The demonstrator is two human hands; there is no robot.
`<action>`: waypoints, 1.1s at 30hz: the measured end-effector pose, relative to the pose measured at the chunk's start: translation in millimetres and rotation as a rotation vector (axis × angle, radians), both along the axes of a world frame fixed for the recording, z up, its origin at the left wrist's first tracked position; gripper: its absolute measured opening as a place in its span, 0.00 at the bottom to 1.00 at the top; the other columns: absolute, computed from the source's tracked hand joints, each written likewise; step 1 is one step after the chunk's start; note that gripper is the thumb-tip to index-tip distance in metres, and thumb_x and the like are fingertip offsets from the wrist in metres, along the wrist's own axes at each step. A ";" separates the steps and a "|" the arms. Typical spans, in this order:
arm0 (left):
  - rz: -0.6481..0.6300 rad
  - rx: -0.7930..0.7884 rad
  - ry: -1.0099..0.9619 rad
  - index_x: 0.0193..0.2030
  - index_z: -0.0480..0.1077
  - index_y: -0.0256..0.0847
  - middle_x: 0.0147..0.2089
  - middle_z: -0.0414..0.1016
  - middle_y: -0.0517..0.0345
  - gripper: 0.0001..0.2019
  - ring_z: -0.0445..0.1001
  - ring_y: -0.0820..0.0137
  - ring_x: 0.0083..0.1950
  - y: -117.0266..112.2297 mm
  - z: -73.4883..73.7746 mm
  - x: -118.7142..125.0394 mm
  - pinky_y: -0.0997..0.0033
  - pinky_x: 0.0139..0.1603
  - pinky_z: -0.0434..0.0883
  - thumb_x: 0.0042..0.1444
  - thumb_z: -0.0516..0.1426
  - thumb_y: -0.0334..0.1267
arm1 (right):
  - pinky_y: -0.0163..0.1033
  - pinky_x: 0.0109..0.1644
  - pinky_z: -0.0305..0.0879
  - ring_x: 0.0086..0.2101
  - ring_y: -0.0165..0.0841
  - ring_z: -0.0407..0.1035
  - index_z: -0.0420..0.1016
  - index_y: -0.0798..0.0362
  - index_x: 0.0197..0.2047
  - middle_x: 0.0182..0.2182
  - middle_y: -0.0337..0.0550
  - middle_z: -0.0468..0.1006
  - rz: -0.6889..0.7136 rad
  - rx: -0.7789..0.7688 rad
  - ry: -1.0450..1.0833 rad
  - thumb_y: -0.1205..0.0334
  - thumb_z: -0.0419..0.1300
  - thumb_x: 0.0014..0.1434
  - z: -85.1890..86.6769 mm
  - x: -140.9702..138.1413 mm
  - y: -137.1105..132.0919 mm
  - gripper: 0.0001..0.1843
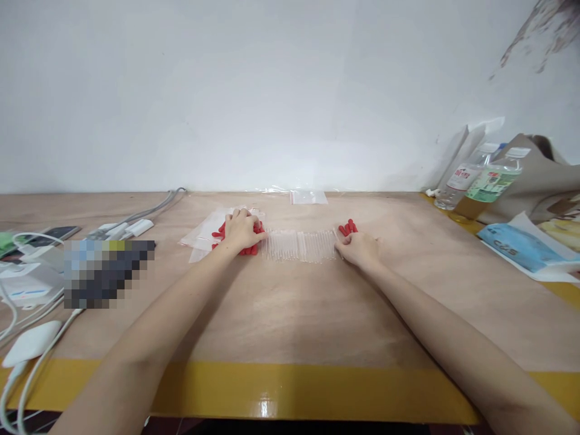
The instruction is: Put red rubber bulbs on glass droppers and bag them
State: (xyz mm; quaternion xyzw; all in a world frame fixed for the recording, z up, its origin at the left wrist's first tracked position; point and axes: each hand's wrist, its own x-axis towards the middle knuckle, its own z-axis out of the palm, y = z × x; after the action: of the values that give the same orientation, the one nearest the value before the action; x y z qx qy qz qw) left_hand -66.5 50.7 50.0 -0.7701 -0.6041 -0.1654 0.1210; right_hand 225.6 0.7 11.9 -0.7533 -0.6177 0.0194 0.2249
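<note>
A pile of small red bulb-shaped pieces (pixel 248 249) lies on clear plastic bags (pixel 199 237), left of centre. My left hand (pixel 241 228) rests over this pile, its fingers curled down and the thumb by a red piece; the fingertips are partly hidden. To its right, thin clear tubes (pixel 299 246) lie side by side in a long row. At the right end of that row, my right hand (pixel 360 248) has thumb and fingers closed at the last tube. Several more red pieces (pixel 348 227) show just behind the right fingers.
A small zip bag (pixel 309 197) lies against the wall. Plastic bottles (pixel 493 184), a grey bag (pixel 539 187) and a blue tissue pack (pixel 521 246) occupy the right side. White chargers and cables (pixel 34 281) crowd the left, beside a pixelated dark object (pixel 109 272).
</note>
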 end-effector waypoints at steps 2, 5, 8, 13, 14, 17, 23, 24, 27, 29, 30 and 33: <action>-0.003 -0.015 0.035 0.29 0.72 0.42 0.40 0.67 0.49 0.16 0.61 0.55 0.48 2.0 -2.4 1.5 0.55 0.46 0.56 0.43 0.57 0.53 | 0.50 0.42 0.50 0.31 0.40 0.66 0.74 0.50 0.20 0.25 0.46 0.74 0.000 0.070 0.036 0.56 0.54 0.47 -0.8 0.5 -1.4 0.12; -0.006 0.006 0.054 0.28 0.73 0.42 0.40 0.68 0.49 0.12 0.61 0.56 0.47 2.8 -6.0 2.2 0.56 0.46 0.56 0.46 0.57 0.49 | 0.48 0.42 0.50 0.32 0.39 0.65 0.73 0.51 0.21 0.28 0.45 0.74 0.009 0.173 0.061 0.55 0.53 0.48 -2.2 0.0 -5.1 0.13; -0.031 0.074 0.020 0.25 0.73 0.41 0.40 0.69 0.50 0.10 0.62 0.57 0.47 2.1 -8.9 2.8 0.56 0.46 0.57 0.49 0.55 0.43 | 0.47 0.43 0.49 0.34 0.38 0.64 0.72 0.51 0.22 0.29 0.44 0.73 0.031 0.238 0.050 0.55 0.52 0.48 -5.5 -2.2 -9.7 0.13; -0.054 0.204 -0.232 0.26 0.71 0.39 0.35 0.70 0.52 0.09 0.65 0.60 0.43 -11.2 -11.6 7.0 0.58 0.45 0.61 0.51 0.53 0.38 | 0.45 0.43 0.51 0.36 0.37 0.65 0.68 0.53 0.26 0.31 0.44 0.72 0.145 0.369 0.047 0.57 0.51 0.51 -13.3 -4.7 -14.1 0.10; -0.099 0.218 -0.295 0.28 0.71 0.38 0.34 0.70 0.53 0.08 0.66 0.62 0.42 -17.5 -12.4 8.8 0.60 0.45 0.63 0.52 0.53 0.38 | 0.44 0.42 0.53 0.35 0.37 0.65 0.67 0.53 0.27 0.32 0.45 0.71 0.209 0.407 0.054 0.57 0.51 0.52 -14.4 -4.7 -14.9 0.10; -0.365 0.188 -0.433 0.33 0.70 0.38 0.36 0.71 0.54 0.08 0.69 0.67 0.40 -42.9 -17.7 15.8 0.66 0.44 0.66 0.54 0.51 0.37 | 0.41 0.39 0.57 0.32 0.35 0.65 0.64 0.54 0.30 0.29 0.45 0.70 0.416 0.462 0.100 0.58 0.49 0.56 -16.3 -4.7 -19.5 0.09; -0.705 -0.026 -0.406 0.36 0.70 0.38 0.37 0.71 0.53 0.07 0.70 0.71 0.36 -86.8 -34.3 27.4 0.72 0.36 0.69 0.53 0.52 0.33 | 0.40 0.38 0.60 0.32 0.34 0.66 0.68 0.53 0.40 0.30 0.45 0.72 0.636 0.478 0.087 0.63 0.47 0.59 -23.2 -10.0 -34.6 0.11; -0.711 -0.052 -0.395 0.37 0.70 0.38 0.37 0.71 0.53 0.07 0.70 0.72 0.34 -89.9 -35.9 28.4 0.72 0.34 0.69 0.53 0.51 0.33 | 0.41 0.38 0.60 0.33 0.34 0.66 0.68 0.53 0.43 0.32 0.45 0.72 0.665 0.498 0.061 0.64 0.46 0.59 -25.0 -11.1 -35.9 0.13; -0.695 -0.086 -0.374 0.41 0.70 0.39 0.39 0.70 0.53 0.10 0.70 0.72 0.33 -92.5 -38.5 31.6 0.71 0.33 0.69 0.52 0.52 0.33 | 0.40 0.38 0.60 0.34 0.34 0.65 0.68 0.51 0.47 0.33 0.45 0.71 0.726 0.533 0.012 0.66 0.45 0.60 -27.7 -13.9 -37.9 0.16; -0.682 -0.079 -0.350 0.42 0.71 0.40 0.41 0.69 0.52 0.11 0.70 0.70 0.36 -90.5 -40.1 35.2 0.69 0.37 0.69 0.52 0.54 0.36 | 0.40 0.39 0.60 0.35 0.34 0.66 0.69 0.51 0.45 0.33 0.45 0.72 0.722 0.534 0.002 0.66 0.45 0.59 -26.2 -15.5 -39.7 0.15; -0.677 -0.068 -0.335 0.41 0.72 0.40 0.41 0.69 0.51 0.11 0.69 0.68 0.38 -89.0 -41.2 37.4 0.67 0.39 0.69 0.52 0.55 0.38 | 0.40 0.39 0.59 0.35 0.34 0.66 0.69 0.52 0.44 0.34 0.45 0.72 0.712 0.530 -0.002 0.66 0.45 0.60 -24.6 -16.4 -41.3 0.14; -0.665 -0.024 -0.319 0.35 0.73 0.41 0.42 0.68 0.51 0.08 0.68 0.65 0.42 -84.8 -44.6 44.6 0.64 0.43 0.68 0.53 0.55 0.40 | 0.41 0.41 0.56 0.34 0.32 0.67 0.69 0.53 0.40 0.33 0.44 0.74 0.710 0.499 -0.011 0.65 0.46 0.60 -19.9 -20.0 -47.7 0.12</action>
State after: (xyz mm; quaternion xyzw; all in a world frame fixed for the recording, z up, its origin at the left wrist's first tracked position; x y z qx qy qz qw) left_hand -21.8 -34.1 5.4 -0.8902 -0.3338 -0.3068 -0.0441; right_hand 205.6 -47.0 -8.0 -0.4167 -0.8254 -0.0583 0.3763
